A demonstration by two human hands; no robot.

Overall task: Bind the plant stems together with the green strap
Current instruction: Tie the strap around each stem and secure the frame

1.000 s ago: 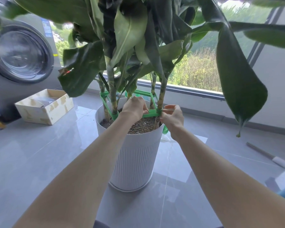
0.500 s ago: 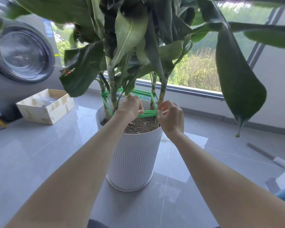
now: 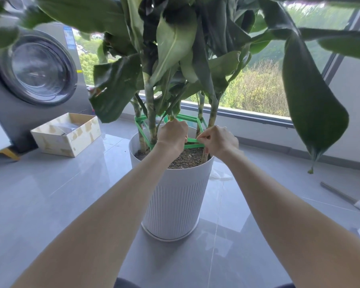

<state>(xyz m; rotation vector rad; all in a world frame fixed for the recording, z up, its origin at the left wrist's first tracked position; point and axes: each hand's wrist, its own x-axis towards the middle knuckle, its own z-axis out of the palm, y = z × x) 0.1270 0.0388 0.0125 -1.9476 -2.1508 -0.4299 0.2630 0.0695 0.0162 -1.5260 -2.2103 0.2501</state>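
The white pot [image 3: 178, 196] stands on the floor. In it, the green strap [image 3: 142, 130] loops around the plant stems [image 3: 150, 113] above the soil, crossing toward the pot's near rim. The left hand [image 3: 172, 135] grips the strap in a fist, and the right hand [image 3: 220, 141] pinches its end. This looks like the tying stage. Next comes pulling snug and fastening gently.

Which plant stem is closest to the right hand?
The rightmost stem: it runs down right beside the right hand pinching the green strap; the other stems stand farther left.
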